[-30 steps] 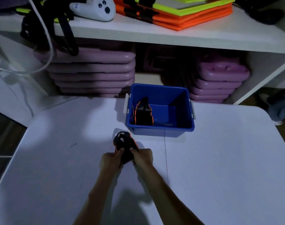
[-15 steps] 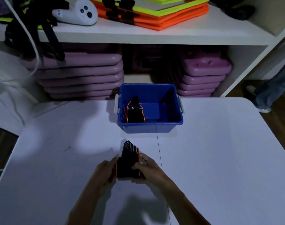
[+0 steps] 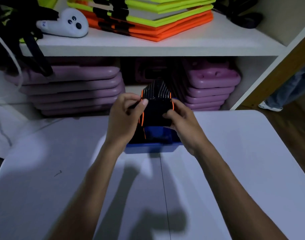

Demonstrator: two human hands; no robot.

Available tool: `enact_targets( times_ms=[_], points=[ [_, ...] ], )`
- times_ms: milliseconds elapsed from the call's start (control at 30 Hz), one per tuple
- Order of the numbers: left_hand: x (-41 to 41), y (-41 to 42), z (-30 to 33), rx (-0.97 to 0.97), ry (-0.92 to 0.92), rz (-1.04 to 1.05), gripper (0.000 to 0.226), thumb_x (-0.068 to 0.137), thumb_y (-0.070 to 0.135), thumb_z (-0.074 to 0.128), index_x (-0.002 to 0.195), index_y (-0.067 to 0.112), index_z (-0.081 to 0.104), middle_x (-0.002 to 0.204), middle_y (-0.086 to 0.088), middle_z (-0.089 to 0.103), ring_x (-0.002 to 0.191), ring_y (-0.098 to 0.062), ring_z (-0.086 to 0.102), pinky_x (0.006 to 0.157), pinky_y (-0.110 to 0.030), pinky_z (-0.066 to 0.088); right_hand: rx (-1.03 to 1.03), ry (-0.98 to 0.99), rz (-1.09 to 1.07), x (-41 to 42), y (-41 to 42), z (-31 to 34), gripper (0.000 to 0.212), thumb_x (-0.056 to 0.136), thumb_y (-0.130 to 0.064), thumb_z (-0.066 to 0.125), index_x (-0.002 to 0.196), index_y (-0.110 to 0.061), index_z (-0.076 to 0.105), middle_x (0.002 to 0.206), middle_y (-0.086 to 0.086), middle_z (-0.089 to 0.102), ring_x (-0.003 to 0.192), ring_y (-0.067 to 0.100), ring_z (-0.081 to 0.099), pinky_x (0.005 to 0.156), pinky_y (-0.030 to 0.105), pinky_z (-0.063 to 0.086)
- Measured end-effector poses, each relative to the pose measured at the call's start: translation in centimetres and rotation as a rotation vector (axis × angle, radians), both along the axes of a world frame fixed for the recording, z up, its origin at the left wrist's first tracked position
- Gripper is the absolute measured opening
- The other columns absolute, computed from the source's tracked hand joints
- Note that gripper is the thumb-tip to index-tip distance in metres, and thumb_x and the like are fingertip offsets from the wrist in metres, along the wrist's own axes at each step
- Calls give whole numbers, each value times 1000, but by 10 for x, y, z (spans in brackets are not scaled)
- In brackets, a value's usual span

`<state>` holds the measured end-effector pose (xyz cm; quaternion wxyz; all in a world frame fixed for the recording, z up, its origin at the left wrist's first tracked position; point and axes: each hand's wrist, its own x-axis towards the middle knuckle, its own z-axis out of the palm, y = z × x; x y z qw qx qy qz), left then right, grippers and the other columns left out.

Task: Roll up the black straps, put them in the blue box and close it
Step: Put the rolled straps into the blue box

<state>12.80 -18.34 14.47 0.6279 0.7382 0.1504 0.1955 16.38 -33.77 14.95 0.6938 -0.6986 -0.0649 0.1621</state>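
Both hands have lifted the rolled black strap (image 3: 156, 108) off the tabletop (image 3: 61, 170) and carried it forward, so it is now held in the air directly above the blue box (image 3: 153, 147). One second earlier the strap was being rolled low on the tabletop, short of the box. The left hand (image 3: 125, 118) pinches the strap's left, orange-trimmed edge between thumb and fingers; the right hand (image 3: 183, 122) is curled closed around its right side. The strap's ribbed end sticks up above the fingers. Most of the box is hidden behind the hands and strap; only its near wall and part of the interior show, with a dark shape inside that looks like another strap. No lid can be seen. Rolling seems finished, and the placing step is under way. Next, the hands would need to lower the roll into the box without letting it unwind, then find the lid.
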Motion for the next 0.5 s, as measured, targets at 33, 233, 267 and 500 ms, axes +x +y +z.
enact_targets(
  times_ms=[33, 233, 267, 500],
  points=[
    [17, 0, -11, 16, 49, -45, 20, 82, 35, 68, 93, 19, 62, 88, 7, 72, 80, -4, 64, 70, -28, 50, -50, 18, -35, 16, 2, -11, 25, 86, 0, 50, 102, -12, 66, 86, -2, 66, 83, 11, 61, 80, 33, 54],
    [69, 5, -120, 5, 439, -159, 4, 87, 23, 63, 84, 25, 61, 102, -2, 67, 106, -26, 61, 87, -41, 49, -428, 301, 62, 59, 16, -88, 10, 91, -13, 50, 92, -15, 59, 92, 9, 68, 85, 25, 65, 79, 35, 54],
    [72, 6, -129, 32, 476, -181, 9, 87, 21, 63, 81, 26, 60, 99, -1, 66, 106, -27, 61, 87, -41, 49, -464, 326, 85, 63, 18, -95, 12, 92, -12, 49, 98, -14, 58, 96, 11, 68, 88, 26, 66, 80, 35, 54],
    [84, -3, -142, 475, 507, -211, 10, 83, 19, 69, 84, 11, 63, 94, -11, 69, 91, -23, 63, 84, -33, 50, -638, 423, 172, 79, 22, -124, 26, 92, -9, 52, 115, 1, 61, 91, 13, 68, 73, 21, 63, 62, 29, 52]
  ],
)
